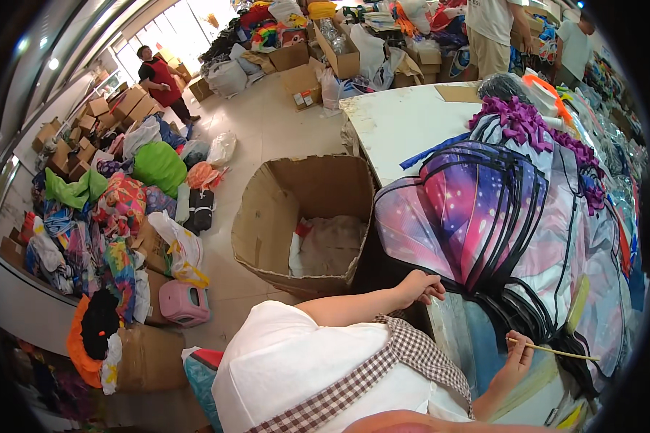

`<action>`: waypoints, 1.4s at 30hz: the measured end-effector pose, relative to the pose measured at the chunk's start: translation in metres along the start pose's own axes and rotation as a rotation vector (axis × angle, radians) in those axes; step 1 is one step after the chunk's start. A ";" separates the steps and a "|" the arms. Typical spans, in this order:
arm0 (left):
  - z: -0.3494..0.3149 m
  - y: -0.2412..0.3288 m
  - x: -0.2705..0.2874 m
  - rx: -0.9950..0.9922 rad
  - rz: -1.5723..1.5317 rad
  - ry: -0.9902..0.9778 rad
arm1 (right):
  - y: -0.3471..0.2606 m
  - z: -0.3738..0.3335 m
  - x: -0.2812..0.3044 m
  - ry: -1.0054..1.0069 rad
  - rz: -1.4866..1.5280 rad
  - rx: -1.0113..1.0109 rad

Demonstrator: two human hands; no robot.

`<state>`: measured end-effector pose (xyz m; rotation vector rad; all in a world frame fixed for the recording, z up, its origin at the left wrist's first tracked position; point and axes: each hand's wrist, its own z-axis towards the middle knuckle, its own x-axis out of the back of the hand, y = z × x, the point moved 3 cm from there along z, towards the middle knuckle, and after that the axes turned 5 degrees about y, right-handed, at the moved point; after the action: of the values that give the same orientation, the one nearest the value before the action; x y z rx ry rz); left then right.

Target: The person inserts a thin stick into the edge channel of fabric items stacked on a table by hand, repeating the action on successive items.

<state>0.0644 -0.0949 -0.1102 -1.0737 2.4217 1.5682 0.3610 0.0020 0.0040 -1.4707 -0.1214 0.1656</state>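
My left hand [421, 287] is at the near left edge of a stack of purple and pink star-patterned fabric panels [477, 195] with black edging. Its fingers are curled together, and whatever they may hold is too small to make out. In my right hand [516, 353] a thin pale stick [563, 353] is gripped near one end, pointing to the right. The stick crosses in front of a bunch of black edging strips [520, 307], where the panels gather. Paler pink and white fabric [556, 252] spreads to the right of the stack.
Left of the white table [390, 119] stands an open cardboard box [267, 252] with greyish material inside. Purple ruffled trim [520, 123] lies at the table's far side. Heaped fabric and bags [133, 195] line the left, near a pink stool [184, 302]. A person in a red apron [165, 81] stands farther back.
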 end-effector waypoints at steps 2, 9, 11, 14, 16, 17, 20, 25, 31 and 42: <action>0.001 0.000 -0.002 0.017 0.014 -0.024 | 0.001 -0.001 0.003 0.016 -0.009 0.013; 0.004 0.007 -0.005 0.030 0.085 0.034 | -0.023 -0.009 0.028 0.208 -0.067 0.160; 0.005 0.005 -0.002 -0.027 0.060 0.102 | -0.022 -0.017 0.052 0.270 -0.054 0.106; 0.012 0.001 -0.005 -0.016 0.042 0.031 | -0.032 -0.044 0.092 0.489 -0.089 0.049; 0.016 0.000 -0.004 -0.014 0.032 0.023 | -0.032 -0.063 0.110 0.543 0.021 0.033; 0.015 -0.001 -0.004 -0.018 0.026 0.025 | -0.034 -0.073 0.119 0.597 0.016 0.038; 0.014 -0.002 -0.002 -0.020 0.044 0.016 | -0.044 -0.101 0.142 0.671 -0.003 0.151; 0.014 -0.002 0.005 -0.024 0.050 0.017 | -0.052 -0.147 0.178 0.796 -0.078 0.181; 0.010 -0.002 0.007 -0.023 0.102 0.007 | -0.060 -0.190 0.197 0.902 -0.036 0.218; 0.016 0.001 0.001 -0.019 0.131 -0.013 | -0.086 -0.282 0.243 1.232 -0.266 0.393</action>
<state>0.0579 -0.0818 -0.1181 -0.9211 2.5205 1.6330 0.6546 -0.2371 0.0569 -0.9428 0.6769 -0.8859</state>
